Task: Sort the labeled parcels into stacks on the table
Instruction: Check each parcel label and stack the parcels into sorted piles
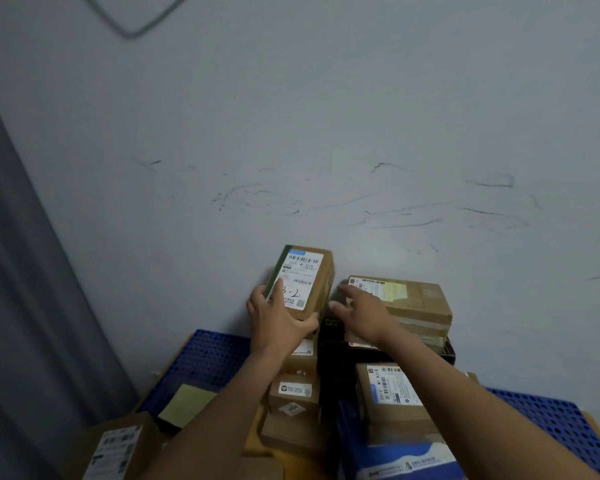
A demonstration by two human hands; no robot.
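Both my forearms are reaching forward over the front parcel (392,393) and the blue perforated mat (208,355). My left hand (278,323) is gripping the labeled parcel (300,282), thumb on the label, and holding it tilted above the left stack (293,393). My right hand (364,311) is spreading its fingers at the taped parcel (416,299); I can't tell if they touch.

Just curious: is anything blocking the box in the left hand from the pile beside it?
Only the open right hand, hovering in front of the pile's top parcel; the left hand grips the box alongside.
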